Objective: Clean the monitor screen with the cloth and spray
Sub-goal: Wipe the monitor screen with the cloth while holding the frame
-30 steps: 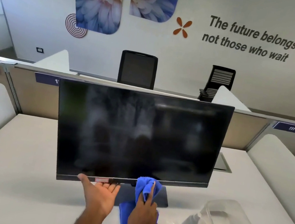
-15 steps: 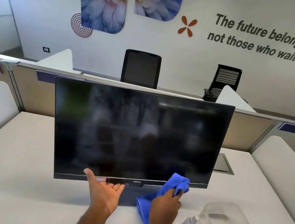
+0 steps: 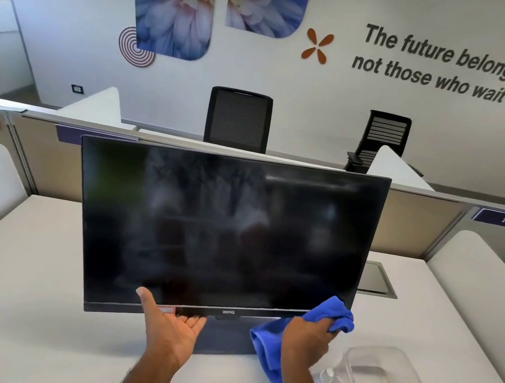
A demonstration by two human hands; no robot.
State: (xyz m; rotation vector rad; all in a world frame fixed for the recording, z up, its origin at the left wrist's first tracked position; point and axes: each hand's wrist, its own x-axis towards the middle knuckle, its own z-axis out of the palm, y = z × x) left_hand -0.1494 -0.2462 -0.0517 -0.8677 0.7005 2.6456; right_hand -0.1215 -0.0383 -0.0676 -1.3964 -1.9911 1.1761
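A: We see a black monitor [image 3: 223,236], its screen streaked with pale grey smears.
B: At its lower right corner we see a bright blue cloth [image 3: 334,314].
A: Under it, a white desk [image 3: 6,299]; right of it, a clear tub [image 3: 391,351].
B: Behind it we make out blue-and-white flower prints [image 3: 175,9], orange petal marks [image 3: 317,45] and a dark red spiral [image 3: 131,50].

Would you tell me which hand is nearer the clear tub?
Right. The right hand, gripping the cloth, is just left of the tub; the left hand is farther left, at the bottom edge of the monitor.
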